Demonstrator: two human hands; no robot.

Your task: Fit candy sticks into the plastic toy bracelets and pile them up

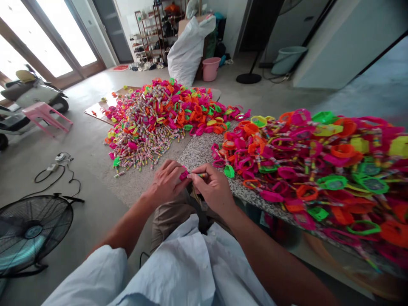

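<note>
In front of my lap, my left hand point(165, 180) is closed around a pink plastic toy watch point(184, 174), most of it covered by the fingers. My right hand point(215, 189) pinches a thin, multicoloured candy tube point(203, 175) between thumb and fingers, its inner end meeting the toy watch. Whether the two are joined is too small to tell. Just beyond my hands lies a heap of small wrapped candy tubes point(145, 142). On my right, a pile of pink, orange, green and yellow toy watches point(287, 170), many with tubes attached, covers the stone surface.
A speckled granite slab point(199, 151) carries the right pile. A black floor fan point(33, 231) and a power cable point(52, 168) are at left, with a pink stool point(46, 112) and scooter point(35, 91) behind. A white sack point(188, 51) and pink bucket point(211, 69) stand at the back.
</note>
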